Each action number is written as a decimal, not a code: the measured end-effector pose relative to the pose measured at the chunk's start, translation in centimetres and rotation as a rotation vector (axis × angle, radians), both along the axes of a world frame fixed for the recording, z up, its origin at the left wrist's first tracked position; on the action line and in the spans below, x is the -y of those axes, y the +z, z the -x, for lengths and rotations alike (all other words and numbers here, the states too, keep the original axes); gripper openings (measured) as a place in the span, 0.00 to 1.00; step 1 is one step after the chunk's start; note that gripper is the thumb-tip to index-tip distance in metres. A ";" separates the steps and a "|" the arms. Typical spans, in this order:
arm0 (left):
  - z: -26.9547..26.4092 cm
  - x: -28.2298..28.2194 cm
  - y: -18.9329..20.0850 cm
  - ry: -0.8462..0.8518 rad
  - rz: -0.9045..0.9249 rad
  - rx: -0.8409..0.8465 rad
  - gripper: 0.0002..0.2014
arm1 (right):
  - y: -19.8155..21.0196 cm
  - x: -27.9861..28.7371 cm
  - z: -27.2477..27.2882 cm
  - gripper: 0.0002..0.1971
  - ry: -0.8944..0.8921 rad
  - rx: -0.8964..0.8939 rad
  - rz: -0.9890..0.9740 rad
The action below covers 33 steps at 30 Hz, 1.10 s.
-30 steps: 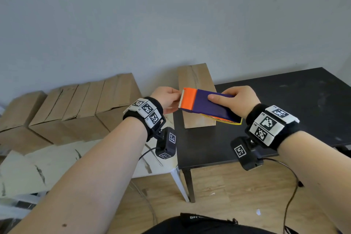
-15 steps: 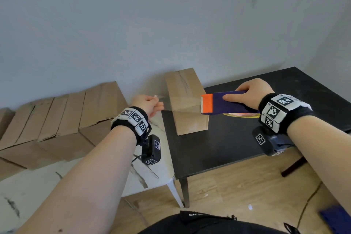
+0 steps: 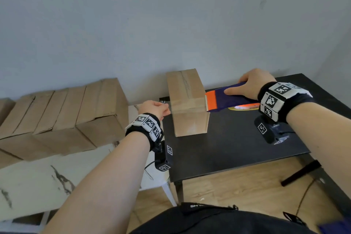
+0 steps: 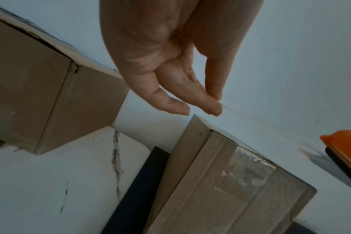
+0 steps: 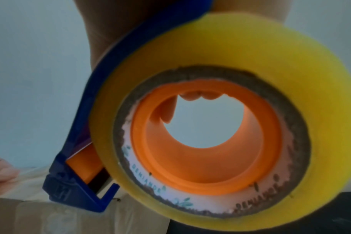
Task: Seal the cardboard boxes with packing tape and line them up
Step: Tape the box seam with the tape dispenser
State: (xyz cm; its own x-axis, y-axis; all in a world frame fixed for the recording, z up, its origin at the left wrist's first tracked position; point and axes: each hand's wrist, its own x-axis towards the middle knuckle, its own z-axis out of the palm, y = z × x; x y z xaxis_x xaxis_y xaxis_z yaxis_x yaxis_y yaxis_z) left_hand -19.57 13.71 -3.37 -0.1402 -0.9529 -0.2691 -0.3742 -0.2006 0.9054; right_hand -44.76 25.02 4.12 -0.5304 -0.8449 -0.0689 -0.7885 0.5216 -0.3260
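Black table (image 3: 237, 144) on the right w/ one cardboard box (image 3: 187, 104) standing near its far-left corner, close to the wall; the box has a strip of clear tape already on its near end, seen in the left wrist view. Left of it, a white marble-look table (image 3: 34, 182) carries a row of boxes (image 3: 62, 118) packed side by side along the wall. Right hand (image 3: 250, 84) is curled over the top of a blue & orange tape dispenser (image 3: 226, 99), orange cutter end at the box's right top edge; the yellow tape roll (image 5: 220, 123) sits in it, fingertips showing thru the orange core in the right wrist view. A stretch of clear tape (image 3: 188, 105) runs from the cutter across the box top to the left hand (image 3: 154, 109), which is just left of the box, thumb & fingertips pinching the tape's free end; other fingers loosely bent. Wood floor below.
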 end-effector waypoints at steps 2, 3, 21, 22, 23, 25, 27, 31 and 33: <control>0.6 -0.1 0.0 0.010 0.018 0.056 0.07 | 0.2 0.3 0.6 0.21 0.015 0.012 -0.006; 0.8 -0.3 0.0 0.014 0.029 0.084 0.07 | 0.2 0.4 0.8 0.20 0.021 0.020 -0.006; 2.5 -0.5 -1.0 0.059 0.029 0.229 0.08 | -1.2 1.9 2.9 0.23 0.108 0.032 -0.041; 2.6 -0.4 -1.1 0.060 0.019 0.224 0.06 | -1.2 1.9 2.9 0.23 0.108 0.035 -0.045; 2.6 -0.3 -1.1 0.063 0.008 0.214 0.06 | -1.2 2.0 2.9 0.22 0.109 0.036 -0.050; 2.7 0.0 -1.3 0.060 -0.013 0.212 0.08 | -1.2 2.1 2.9 0.22 0.110 0.039 -0.055; 2.7 0.3 -1.4 0.041 -0.060 0.223 0.09 | -1.4 2.3 3.0 0.22 0.106 0.045 -0.055; 2.6 0.9 -1.8 0.056 -0.136 0.153 0.07 | -1.7 2.6 3.2 0.24 0.101 0.055 -0.078; 2.6 0.9 -1.8 0.071 -0.201 0.103 0.06 | -1.8 2.7 3.3 0.23 0.099 0.069 -0.083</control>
State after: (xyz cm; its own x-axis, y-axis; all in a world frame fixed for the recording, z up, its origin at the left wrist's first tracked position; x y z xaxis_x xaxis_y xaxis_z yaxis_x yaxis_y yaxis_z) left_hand -22.17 12.77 -5.18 -0.0369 -0.8853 -0.4635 -0.4411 -0.4017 0.8025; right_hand -48.09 22.33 2.30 -0.4360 -0.8830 -0.1737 -0.8148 0.4693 -0.3403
